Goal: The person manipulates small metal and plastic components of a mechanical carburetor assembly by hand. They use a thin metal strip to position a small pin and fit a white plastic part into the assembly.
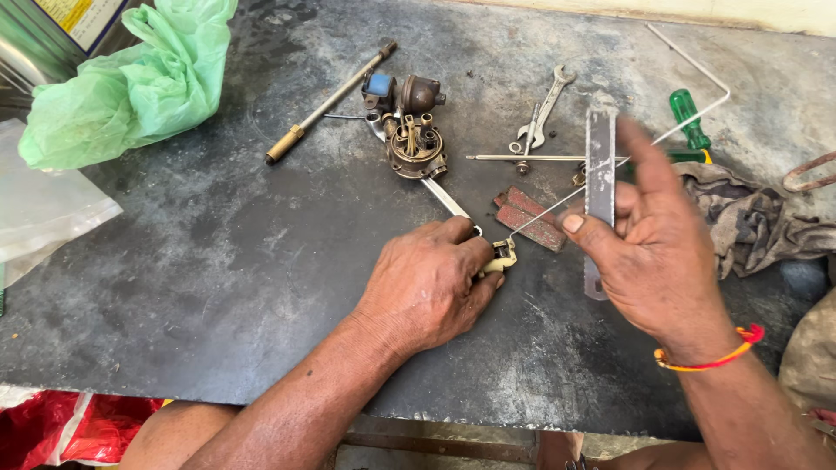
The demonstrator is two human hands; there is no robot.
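My left hand [431, 283] rests on the dark metal bench top [226, 261], fingers closed on a small cream-and-brass part [502, 258] with a thin wire running up to the right from it. My right hand [653, 252] is raised beside it and grips a flat grey metal file [599, 174] between thumb and fingers, held upright just right of the small part. A brass carburettor body [414, 144] lies further back, with a wrench under it.
Two reddish flat pads [529, 218], a spanner [547, 106], a long rod [331, 100], a thin rod [522, 157], a green-handled screwdriver [690, 120] and a dirty rag [749, 218] lie around. A green plastic bag [131, 87] sits at the back left.
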